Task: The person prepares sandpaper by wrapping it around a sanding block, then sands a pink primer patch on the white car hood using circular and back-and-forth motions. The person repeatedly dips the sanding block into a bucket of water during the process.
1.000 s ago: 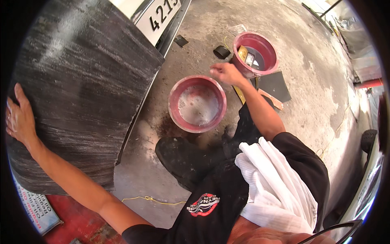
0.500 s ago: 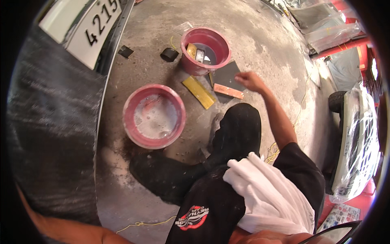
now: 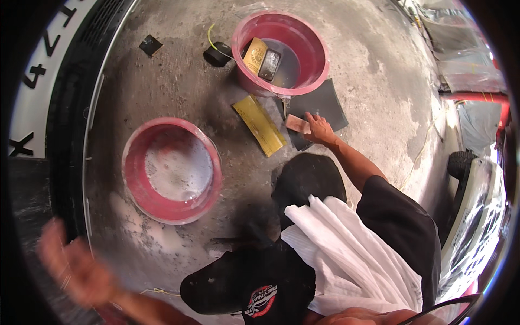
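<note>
My right hand (image 3: 320,131) is closed on the right end of a pinkish-orange rectangular block (image 3: 296,124). That block is over the dark grey sheets (image 3: 327,105) on the floor; whether it still touches them I cannot tell. A flat yellow strip (image 3: 260,125) lies just left of the block. Motion smears my left hand (image 3: 81,265), which is at the lower left near the dark car panel (image 3: 27,189); its fingers cannot be read. Left of centre stands a red basin (image 3: 135,179) of foamy, whitish water.
A red bucket (image 3: 319,59) at the back holds cloudy water, a yellow packet (image 3: 254,56) and a dark block (image 3: 269,65). Beside it lies a black roll (image 3: 218,54); farther left, a small black piece (image 3: 150,45). A plastic-wrapped car part (image 3: 476,216) stands at right.
My right hand has come down and left onto the pinkish-orange block and taken hold of it. My left hand has swung into view at the lower left. The view has shifted.
</note>
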{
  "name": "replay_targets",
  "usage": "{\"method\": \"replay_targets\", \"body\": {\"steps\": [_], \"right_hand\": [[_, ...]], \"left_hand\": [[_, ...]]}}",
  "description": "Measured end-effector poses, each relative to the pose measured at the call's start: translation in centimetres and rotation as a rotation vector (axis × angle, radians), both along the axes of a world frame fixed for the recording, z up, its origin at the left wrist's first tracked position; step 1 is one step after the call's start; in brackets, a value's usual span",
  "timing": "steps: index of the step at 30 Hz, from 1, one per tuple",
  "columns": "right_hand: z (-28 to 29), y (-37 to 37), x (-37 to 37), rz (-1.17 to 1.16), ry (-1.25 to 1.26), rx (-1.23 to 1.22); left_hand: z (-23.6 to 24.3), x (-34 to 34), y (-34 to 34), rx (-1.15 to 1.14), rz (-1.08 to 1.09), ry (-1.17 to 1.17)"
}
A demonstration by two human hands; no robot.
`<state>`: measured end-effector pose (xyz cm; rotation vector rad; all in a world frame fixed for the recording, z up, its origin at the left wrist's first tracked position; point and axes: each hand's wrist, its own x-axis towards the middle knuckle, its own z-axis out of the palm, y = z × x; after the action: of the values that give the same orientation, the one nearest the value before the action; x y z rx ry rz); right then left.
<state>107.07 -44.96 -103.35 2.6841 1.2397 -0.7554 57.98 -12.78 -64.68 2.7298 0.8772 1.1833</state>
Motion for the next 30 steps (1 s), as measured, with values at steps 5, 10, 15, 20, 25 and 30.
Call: {"method": "replay_targets", "body": {"steps": [5,10,15,20,25,30], "right_hand": [[-1.3,-3.2,-0.5,0.023,0.043,0.086],[2.8,-6.9,0.2,-0.249,0.221,0.357],[0.2,-15.8,0.1,-0.66,0.077,0.161],[1.1,-14.3,-1.9,-0.154,-0.242,0.218],[-0.2,-10.8,1.3,0.156,-0.036,0.071],[-1.2,-12.1,4.8,0.14,-0.008,-0.057]], "left_hand": [[-18.2,10.5,-6.2,-0.403,-0.281,0.358],[-20.7,17.4,-9.3,-0.34,-0.544,0.618],[-21.1,23.5,-10.4,-0.386,-0.619,0.682],[-22.6,25.3,-12.2,-0.517,-0.58,0.668],[-24.1,25.5,-13.3,-0.598,-0.625,0.747],[-23.0,25.8,-13.2,-0.582,-0.612,0.608]]}}
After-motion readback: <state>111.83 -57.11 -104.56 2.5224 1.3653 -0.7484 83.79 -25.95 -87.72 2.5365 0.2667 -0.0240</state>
